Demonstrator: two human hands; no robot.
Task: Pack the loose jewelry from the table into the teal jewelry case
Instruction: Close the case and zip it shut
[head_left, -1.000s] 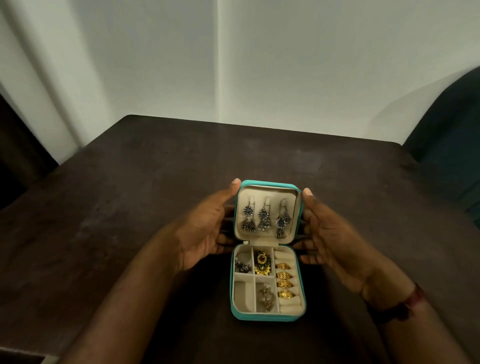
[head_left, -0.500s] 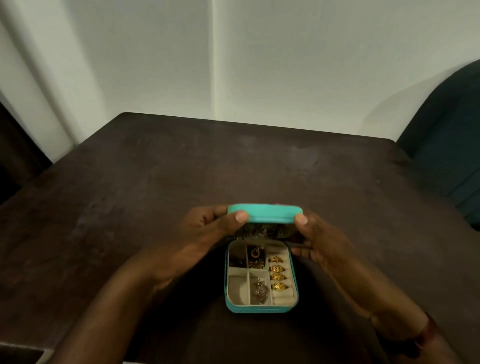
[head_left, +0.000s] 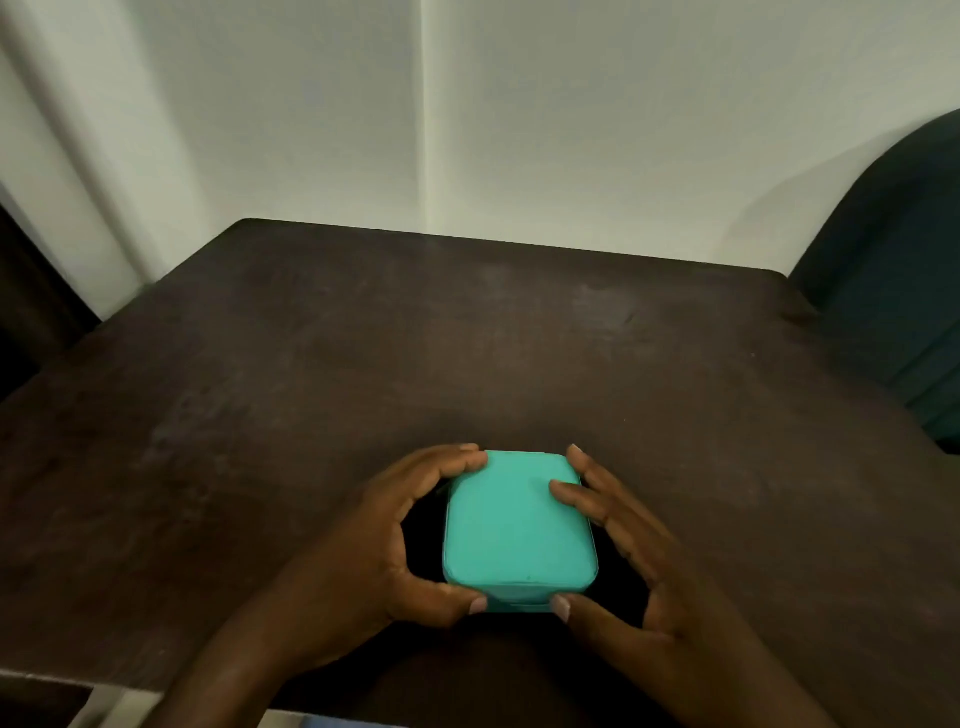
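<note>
From my remote seat, the biggest thing I see is the pale wall (head_left: 571, 114), smooth and matte, with a faint vertical seam running down it. Below it spreads the table (head_left: 311, 389), a broad dark brown slab with a dull, slightly mottled finish and rounded far corners. At the right edge I make out the curved back of a dark teal chair (head_left: 893, 260), which looks soft and upholstered, though it sits in shadow.

The teal jewelry case (head_left: 517, 527) rests flat on the table near the front edge, roughly centred between the two forearms. I see its lid down, flush over the base, with a thin seam along the near side. It is a rounded-corner square with a smooth, matte, leather-like skin. No loose jewelry shows on the tabletop.

My view of the left hand (head_left: 384, 540) shows it curled around the case's left side, fingertips on the far left corner and the thumb pressed to the near left corner. The right hand (head_left: 639, 566) mirrors it: its fingers (head_left: 571, 496) lie spread over the lid's right edge, and the thumb touches the near right corner. Both hands are clasping the case between them, not lifting it.
</note>
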